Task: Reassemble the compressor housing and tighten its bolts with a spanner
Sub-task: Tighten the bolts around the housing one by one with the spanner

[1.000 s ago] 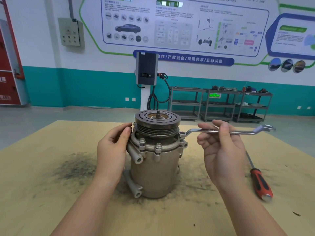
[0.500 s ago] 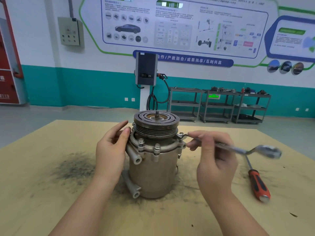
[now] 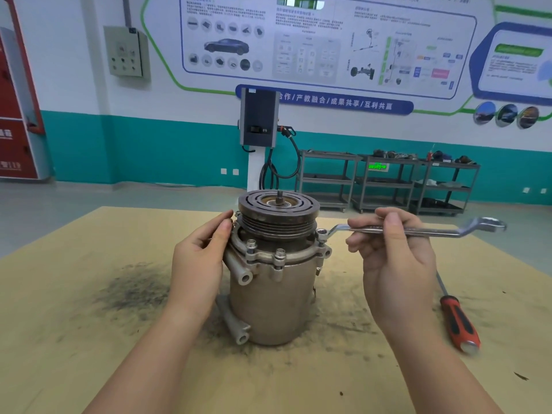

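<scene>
The compressor (image 3: 276,264) is standing upright in the middle of the frame on the table (image 3: 59,339), and it is being steadied by the left hand (image 3: 198,264), whose fingers are resting against its flange. The spanner (image 3: 418,231) is being held by the right hand (image 3: 394,258), pinched between thumb and fingers, with its ring end seated on the right-side bolt (image 3: 322,234). Compared with half a second ago, the handle is being brought back up toward the right edge of the frame. Probably another tightening stroke is being prepared on this bolt.

Bright, even indoor light; soft shadows, wide-angle bending, slight background blur.
</scene>
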